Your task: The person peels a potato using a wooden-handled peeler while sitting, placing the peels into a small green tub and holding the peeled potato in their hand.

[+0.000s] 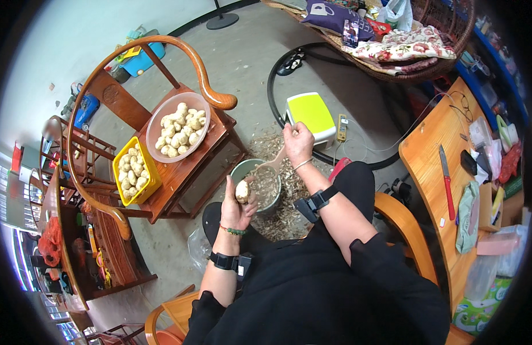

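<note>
My left hand (pixel 238 211) holds a pale, round vegetable with brown patches (pixel 242 191) against its palm and fingers, thumb up. To its right and farther off, my right hand (pixel 299 144) is closed in a fist around the handle of a pale pinkish tool (pixel 270 167). That tool slants down to the left over a grey-green bucket (pixel 246 168); its exact kind is unclear. Brown shavings lie in the bucket. A pinkish bowl (pixel 154 133) and a yellow basket (pixel 157 175), both full of similar vegetables, rest on a wooden armchair seat (pixel 180 187) at left.
Shavings (pixel 295 192) litter the floor around the bucket. A white stool with a lime-green top (pixel 312 112) stands ahead, partly circled by a black ring (pixel 272 75). On the wooden table (pixel 418 152) at right lies a red-handled knife (pixel 448 184). A cushioned wicker seat (pixel 387 60) is far right.
</note>
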Motion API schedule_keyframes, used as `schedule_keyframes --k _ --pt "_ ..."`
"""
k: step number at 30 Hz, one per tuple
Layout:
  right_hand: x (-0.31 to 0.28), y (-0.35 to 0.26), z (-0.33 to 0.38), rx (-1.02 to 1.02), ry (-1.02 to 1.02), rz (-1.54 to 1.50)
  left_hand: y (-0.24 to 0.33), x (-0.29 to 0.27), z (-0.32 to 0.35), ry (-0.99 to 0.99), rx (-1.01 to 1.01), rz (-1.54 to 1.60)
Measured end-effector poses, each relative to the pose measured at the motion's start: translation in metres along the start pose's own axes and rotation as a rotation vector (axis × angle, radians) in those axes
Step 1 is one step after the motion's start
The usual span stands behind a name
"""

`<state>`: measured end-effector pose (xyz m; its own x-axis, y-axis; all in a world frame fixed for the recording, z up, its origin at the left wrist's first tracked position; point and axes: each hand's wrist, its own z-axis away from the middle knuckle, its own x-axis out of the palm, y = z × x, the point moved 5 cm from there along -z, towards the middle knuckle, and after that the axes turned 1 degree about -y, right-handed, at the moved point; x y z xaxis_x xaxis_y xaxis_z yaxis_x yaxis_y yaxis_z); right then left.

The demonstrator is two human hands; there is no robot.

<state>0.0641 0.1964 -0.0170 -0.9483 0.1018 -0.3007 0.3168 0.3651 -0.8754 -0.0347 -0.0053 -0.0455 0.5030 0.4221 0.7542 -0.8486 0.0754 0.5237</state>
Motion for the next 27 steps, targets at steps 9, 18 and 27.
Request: schedule_keyframes --k 9,18,27 --pt "0.013 -0.034 0.02 0.1 -0.235 -0.271 -0.006 -0.017 -0.005 0.349 0.032 0.066" --pt "0.02 -0.022 0.016 0.109 -0.131 -0.148 -0.01 -0.003 0.0 0.175 -0.069 0.05" --pt "0.02 -0.028 0.023 0.119 -0.175 -0.211 0.003 -0.001 0.004 0.475 0.143 -0.296"
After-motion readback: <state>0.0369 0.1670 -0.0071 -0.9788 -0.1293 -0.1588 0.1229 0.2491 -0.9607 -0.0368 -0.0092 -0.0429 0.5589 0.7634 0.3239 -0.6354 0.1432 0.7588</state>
